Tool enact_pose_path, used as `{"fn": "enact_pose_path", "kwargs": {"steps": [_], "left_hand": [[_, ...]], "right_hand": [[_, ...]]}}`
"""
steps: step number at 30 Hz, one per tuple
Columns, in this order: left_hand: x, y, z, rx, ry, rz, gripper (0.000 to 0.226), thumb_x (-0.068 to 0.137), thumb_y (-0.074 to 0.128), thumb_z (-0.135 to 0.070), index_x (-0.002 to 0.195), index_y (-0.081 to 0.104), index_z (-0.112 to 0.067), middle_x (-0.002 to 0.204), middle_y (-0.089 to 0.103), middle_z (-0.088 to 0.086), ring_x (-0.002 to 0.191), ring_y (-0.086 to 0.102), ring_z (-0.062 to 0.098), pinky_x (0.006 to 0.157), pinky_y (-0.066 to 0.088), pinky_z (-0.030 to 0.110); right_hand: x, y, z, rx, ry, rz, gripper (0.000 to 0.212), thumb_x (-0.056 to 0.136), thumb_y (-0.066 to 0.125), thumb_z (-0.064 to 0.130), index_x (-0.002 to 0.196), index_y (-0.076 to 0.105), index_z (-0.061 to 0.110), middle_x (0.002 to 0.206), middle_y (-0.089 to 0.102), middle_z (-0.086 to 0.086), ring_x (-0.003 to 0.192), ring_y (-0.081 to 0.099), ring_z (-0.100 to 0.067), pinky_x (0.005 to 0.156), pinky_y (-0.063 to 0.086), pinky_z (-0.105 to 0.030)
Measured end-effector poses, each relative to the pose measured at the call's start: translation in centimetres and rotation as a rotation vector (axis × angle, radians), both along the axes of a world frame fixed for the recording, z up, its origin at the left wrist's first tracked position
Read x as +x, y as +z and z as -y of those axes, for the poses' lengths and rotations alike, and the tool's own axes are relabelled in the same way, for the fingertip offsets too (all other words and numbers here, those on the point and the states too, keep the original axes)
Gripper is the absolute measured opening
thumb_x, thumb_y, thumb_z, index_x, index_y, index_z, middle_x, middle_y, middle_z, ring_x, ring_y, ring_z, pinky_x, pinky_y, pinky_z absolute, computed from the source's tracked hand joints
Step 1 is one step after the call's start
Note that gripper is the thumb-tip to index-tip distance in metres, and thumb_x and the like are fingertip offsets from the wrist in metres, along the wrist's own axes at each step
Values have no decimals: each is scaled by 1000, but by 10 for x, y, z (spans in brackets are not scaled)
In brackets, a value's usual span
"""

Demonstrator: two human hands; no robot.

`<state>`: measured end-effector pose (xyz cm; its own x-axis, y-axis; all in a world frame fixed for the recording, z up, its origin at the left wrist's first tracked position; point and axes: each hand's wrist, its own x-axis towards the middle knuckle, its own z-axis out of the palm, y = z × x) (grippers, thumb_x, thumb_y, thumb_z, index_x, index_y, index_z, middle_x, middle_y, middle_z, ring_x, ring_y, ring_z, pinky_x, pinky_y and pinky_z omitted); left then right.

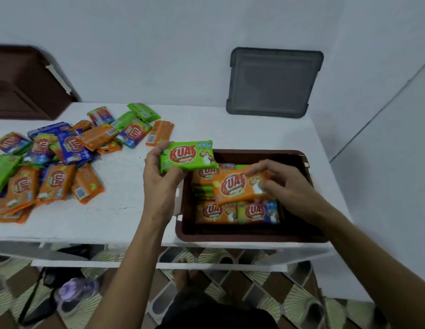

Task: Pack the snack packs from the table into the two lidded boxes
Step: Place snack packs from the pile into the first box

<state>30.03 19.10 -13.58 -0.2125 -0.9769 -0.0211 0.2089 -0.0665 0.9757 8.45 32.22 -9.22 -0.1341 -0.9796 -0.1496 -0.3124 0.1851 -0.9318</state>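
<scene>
An open brown box (252,235) sits at the table's front right with several snack packs lying flat inside. My left hand (159,184) grips a green snack pack (188,156) just above the box's left rim. Over the box's middle, my right hand (282,186) holds an orange snack pack (235,186) by its right end, a little above the packed ones. A heap of loose snack packs (57,155) in orange, green and blue covers the left part of the white table (126,210). A second brown box (26,84) stands at the far left.
A grey lid (274,83) leans against the wall behind the open box. The wall closes in on the right. Below the table's front edge are a patterned floor, a purple sandal (76,290) and dark shoes.
</scene>
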Motion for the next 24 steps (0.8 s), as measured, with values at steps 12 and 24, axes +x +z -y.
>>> {"fn": "enact_pose_path", "kwargs": {"steps": [12, 24], "left_hand": [[3, -12, -12, -6, -48, 57, 52, 80, 60, 4, 120, 56, -29, 122, 61, 5, 108, 63, 15, 80, 55, 33], [2, 3, -12, -80, -211, 168, 57, 85, 55, 14, 127, 52, -24, 117, 61, -8, 103, 63, 5, 77, 56, 23]], "right_hand": [[23, -68, 30, 370, 139, -11, 35, 94, 59, 3, 125, 63, 19, 129, 55, -16, 81, 74, -23, 77, 61, -33], [15, -43, 24, 66, 13, -463, 10, 98, 53, 22, 106, 60, 21, 74, 68, -1, 62, 69, -20, 61, 60, -44]]}}
